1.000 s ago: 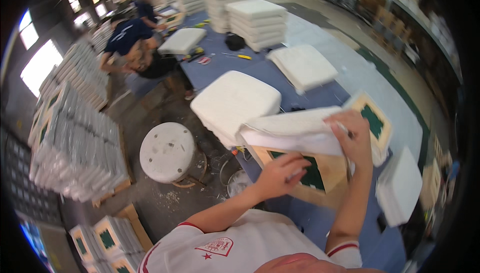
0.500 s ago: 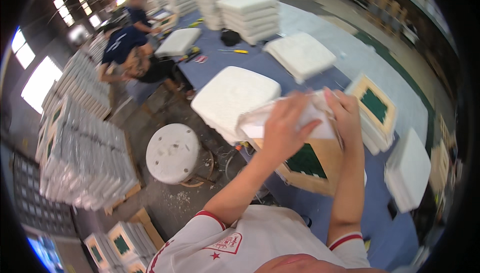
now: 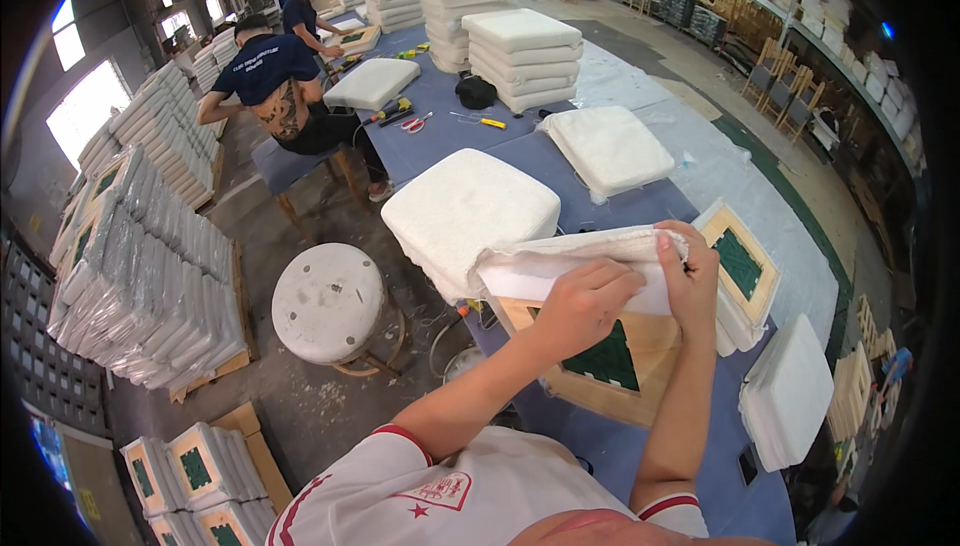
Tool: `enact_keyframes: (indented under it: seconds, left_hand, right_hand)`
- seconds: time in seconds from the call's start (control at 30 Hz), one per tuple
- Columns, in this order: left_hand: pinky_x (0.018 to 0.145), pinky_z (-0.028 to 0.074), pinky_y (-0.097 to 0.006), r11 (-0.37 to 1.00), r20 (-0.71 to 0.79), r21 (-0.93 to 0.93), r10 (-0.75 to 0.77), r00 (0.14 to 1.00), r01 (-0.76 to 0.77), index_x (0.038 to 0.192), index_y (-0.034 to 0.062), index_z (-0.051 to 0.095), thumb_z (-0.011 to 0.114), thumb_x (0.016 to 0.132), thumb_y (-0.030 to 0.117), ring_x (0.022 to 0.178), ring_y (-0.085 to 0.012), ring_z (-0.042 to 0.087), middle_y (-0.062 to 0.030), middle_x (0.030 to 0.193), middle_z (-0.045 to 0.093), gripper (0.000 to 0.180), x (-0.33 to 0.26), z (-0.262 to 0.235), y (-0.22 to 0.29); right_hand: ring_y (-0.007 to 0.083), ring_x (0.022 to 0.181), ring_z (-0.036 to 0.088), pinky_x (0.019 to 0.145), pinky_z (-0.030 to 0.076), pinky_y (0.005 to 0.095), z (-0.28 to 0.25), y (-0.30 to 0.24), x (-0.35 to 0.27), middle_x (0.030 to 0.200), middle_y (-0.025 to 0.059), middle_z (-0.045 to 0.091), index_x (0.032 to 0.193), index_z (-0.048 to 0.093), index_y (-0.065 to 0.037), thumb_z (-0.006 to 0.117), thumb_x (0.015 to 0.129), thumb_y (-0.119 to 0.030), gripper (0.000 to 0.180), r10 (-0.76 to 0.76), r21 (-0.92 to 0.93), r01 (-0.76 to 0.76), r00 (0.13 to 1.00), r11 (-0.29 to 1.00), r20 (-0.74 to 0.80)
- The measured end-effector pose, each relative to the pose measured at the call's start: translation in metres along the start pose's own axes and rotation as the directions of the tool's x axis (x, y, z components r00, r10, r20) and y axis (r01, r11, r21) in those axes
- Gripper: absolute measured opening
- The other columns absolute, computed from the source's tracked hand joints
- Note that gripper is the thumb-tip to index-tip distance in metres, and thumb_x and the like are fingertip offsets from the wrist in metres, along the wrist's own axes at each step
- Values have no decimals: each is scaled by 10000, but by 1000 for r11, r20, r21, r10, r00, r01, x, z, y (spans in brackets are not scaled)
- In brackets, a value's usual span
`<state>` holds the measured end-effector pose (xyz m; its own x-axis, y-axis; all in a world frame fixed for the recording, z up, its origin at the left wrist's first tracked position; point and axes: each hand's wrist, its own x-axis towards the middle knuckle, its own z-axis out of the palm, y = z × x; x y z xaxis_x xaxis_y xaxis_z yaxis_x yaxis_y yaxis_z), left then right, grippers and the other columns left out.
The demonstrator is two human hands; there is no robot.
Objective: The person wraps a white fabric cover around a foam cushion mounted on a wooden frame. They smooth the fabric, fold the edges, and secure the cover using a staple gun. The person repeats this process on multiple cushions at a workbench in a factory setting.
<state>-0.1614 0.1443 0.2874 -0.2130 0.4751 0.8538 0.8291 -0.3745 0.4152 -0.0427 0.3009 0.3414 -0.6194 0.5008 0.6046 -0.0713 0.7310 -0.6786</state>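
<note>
An upturned seat cushion lies on the blue table in front of me, with a wooden frame (image 3: 655,351) and green webbing (image 3: 603,359) in its opening. White fabric (image 3: 580,248) stands up along its far edge, over a smooth white lining (image 3: 515,278). My right hand (image 3: 690,271) pinches the fabric's edge at the far right corner, thumb on top. Over the frame, my left hand (image 3: 588,304) is closed with curled fingers, its fingertips against the white lining; what they grip is hidden. A padded white cushion (image 3: 470,206) sits just beyond.
More white cushions (image 3: 610,151) and stacks (image 3: 525,46) stand on the table (image 3: 560,181). A framed cushion pile (image 3: 735,266) is at the right, near a white cushion (image 3: 790,396). Left are a round stool (image 3: 328,301), wrapped stacks (image 3: 160,276) and a seated person (image 3: 265,71); another person stands beyond.
My left hand has closed from spread, blurred fingers and drawn slightly nearer to me. The fabric's far edge now stands straighter. My right hand keeps its hold, and the whole view has shifted.
</note>
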Motion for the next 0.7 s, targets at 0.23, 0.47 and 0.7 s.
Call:
enact_keyframes:
  seconds: [0.23,0.47,0.7]
  left_hand:
    - [804,610,-400,958,297,-198,258,919,-205,1096,74,761,783,852,43,924,-294,716,-99,1072,742,248,-64,14,26]
    - [867,617,-396,993,-263,119,38,964,-7,1186,87,781,866,772,25,1014,-314,730,-88,1200,749,427,0,-11,23]
    - [806,610,-414,998,-37,66,22,999,-19,1212,54,761,796,791,-6,962,-295,709,-117,1098,751,427,-38,9,-19]
  right_hand:
    - [125,938,653,859,520,300,-13,18,-5,1067,82,785,1038,747,87,714,1095,-261,354,178,0,-178,983,984,-55]
    - [117,920,636,852,520,300,-13,6,-9,990,59,771,1106,760,60,713,1101,-289,352,260,10,-260,965,966,-43]
    - [126,864,637,823,529,306,11,7,-2,947,78,772,1131,761,64,710,1103,-305,374,94,4,-94,993,996,-76]
